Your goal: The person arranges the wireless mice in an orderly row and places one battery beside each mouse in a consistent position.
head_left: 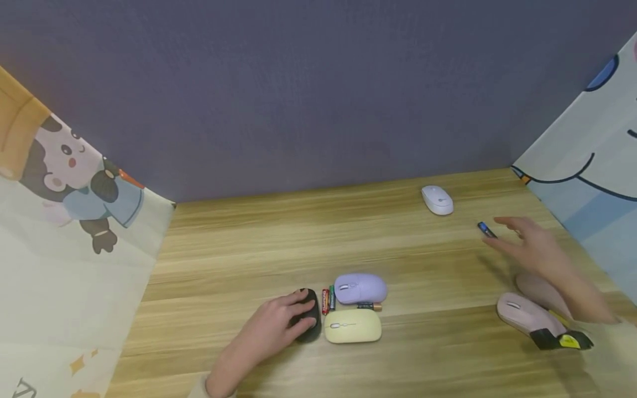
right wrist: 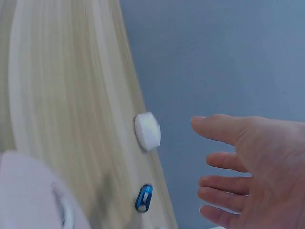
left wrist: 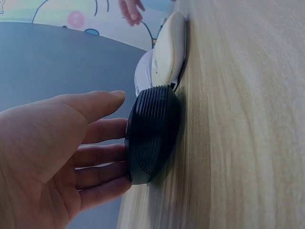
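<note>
Head: left hand (head_left: 271, 323) on black mouse (head_left: 312, 312), just left of yellow mouse (head_left: 353, 326) and red battery (head_left: 325, 302). Right hand (head_left: 534, 249) wide, near blue battery (head_left: 484, 226) on table (head_left: 239, 237); white mouse (head_left: 438, 200) farther off.

Left wrist: fingers fairly straight, touching black mouse.

Right wrist: thumb and fingers loose, apart from blue battery.

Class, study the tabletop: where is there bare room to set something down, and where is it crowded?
Bare tabletop lies at back left, between the dark back panel and left hand, and centrally, between the yellow mouse and pink mouse. It is crowded where the yellow mouse, black mouse and purple mouse bunch around the red battery, and by the right forearm.
</note>
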Demonstrator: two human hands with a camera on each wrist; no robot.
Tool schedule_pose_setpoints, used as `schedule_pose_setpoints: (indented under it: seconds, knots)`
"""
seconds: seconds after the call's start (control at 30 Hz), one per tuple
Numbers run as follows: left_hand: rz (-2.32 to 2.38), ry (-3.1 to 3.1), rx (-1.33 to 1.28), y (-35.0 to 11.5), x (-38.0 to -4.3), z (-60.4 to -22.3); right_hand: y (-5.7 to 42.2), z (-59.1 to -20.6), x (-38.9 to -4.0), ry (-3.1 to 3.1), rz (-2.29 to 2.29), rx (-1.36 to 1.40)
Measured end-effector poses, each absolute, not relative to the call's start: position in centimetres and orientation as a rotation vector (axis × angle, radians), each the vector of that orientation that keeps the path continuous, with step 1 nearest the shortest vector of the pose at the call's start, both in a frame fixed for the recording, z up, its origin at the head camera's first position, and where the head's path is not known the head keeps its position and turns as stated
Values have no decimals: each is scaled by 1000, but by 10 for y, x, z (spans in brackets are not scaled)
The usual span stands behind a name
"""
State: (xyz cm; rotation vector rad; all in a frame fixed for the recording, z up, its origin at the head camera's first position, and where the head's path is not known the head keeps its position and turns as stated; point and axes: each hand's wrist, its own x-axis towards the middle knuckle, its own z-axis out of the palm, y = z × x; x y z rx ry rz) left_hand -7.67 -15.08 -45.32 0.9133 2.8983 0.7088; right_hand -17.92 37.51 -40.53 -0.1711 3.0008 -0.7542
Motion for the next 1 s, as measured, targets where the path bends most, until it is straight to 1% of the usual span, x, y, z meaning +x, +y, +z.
schedule_pose_setpoints:
  seconds: [0.33, 0.87, 1.0]
  knots:
    - [713, 2888, 904, -151, -77, -453, 399, -418, -160, 3003, -770, -173]
    - [717, 2901, 918, -151, -77, -452, 425, -441, -142, 2965, -775, -70]
    - [729, 2902, 910, -152, -77, -453, 429, -447, -138, 2962, -724, -7]
